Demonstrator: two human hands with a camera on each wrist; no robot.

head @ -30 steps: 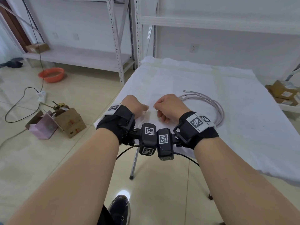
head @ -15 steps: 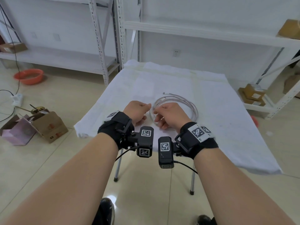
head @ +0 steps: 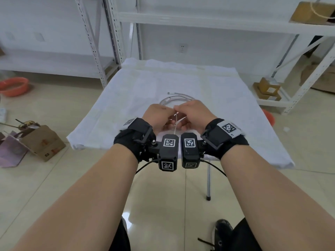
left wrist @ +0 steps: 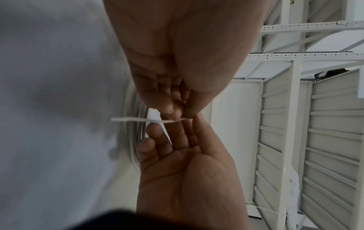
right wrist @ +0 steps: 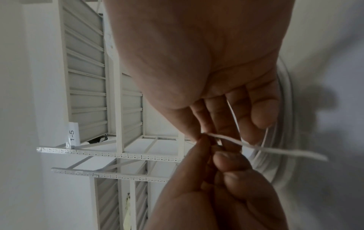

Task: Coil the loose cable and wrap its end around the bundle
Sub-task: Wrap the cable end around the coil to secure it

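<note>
A white cable (head: 175,99) lies coiled in loose rings on the cloth-covered table (head: 226,113), its plug end (head: 169,92) pointing left at the far side. The hands hide the near part of the coil. Both hands hover just above it, fingertips together. My left hand (head: 169,115) pinches one end of a thin, flat white strip (head: 175,124) with curled fingers. My right hand (head: 179,113) pinches the same end between thumb and forefinger, its other fingers (right wrist: 262,115) nearly straight. The strip (left wrist: 138,119) sticks out over the coil (left wrist: 133,140), and the coil (right wrist: 285,109) passes behind the right hand's fingers.
White metal shelving (head: 108,42) stands behind and on both sides of the table. Cardboard boxes (head: 43,142) and a red basin (head: 13,86) lie on the floor at left. More boxes (head: 268,87) sit on a low shelf at right. The table's near edge (head: 126,147) is below my wrists.
Both hands left the table's front edge, went to the coil, and now hold the white strip up between them. The head view has swung right and centred on the table.
</note>
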